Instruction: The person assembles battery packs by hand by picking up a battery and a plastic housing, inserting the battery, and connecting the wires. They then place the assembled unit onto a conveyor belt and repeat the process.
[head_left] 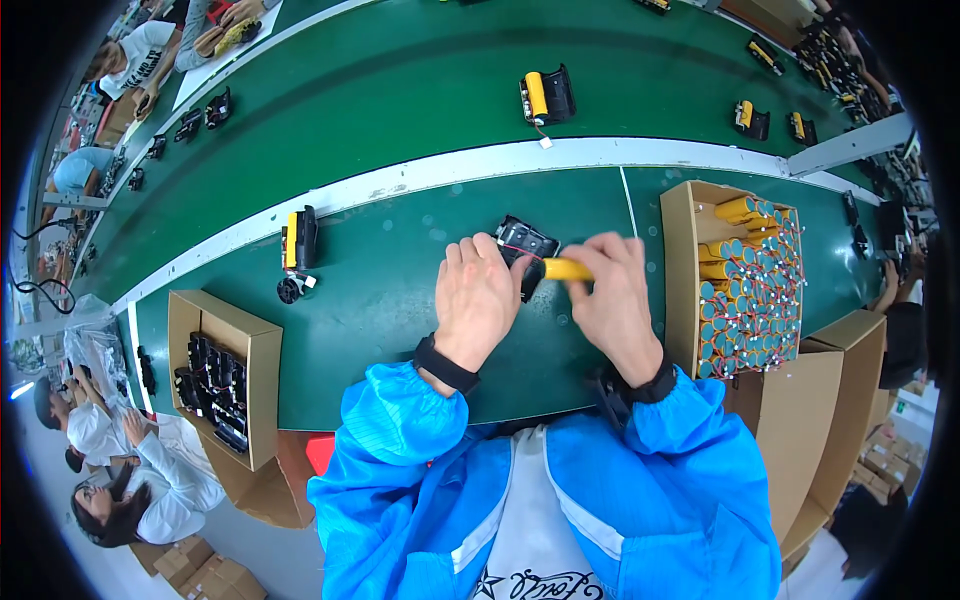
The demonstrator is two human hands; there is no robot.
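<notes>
My left hand [474, 295] is closed on the left edge of an open black plastic housing [528, 243], its thumb against the part. Pinched between thumb and fingers of my right hand [615, 290] is a yellow cylindrical battery pack [566, 269], its left end at the housing. A thin red wire runs across the housing toward the battery pack. My right hand is slightly blurred by motion. Left of my hands, a similar housing [308, 238] with a yellow battery pack in it lies on the green bench [380, 370].
At right stands a cardboard box [681, 290] packed with yellow, wired battery packs. A second box [262, 390] at left holds several black housings. Beyond a white rail [420, 173] lies a green belt [400, 90] carrying assemblies [560, 92]. Other people sit at far left.
</notes>
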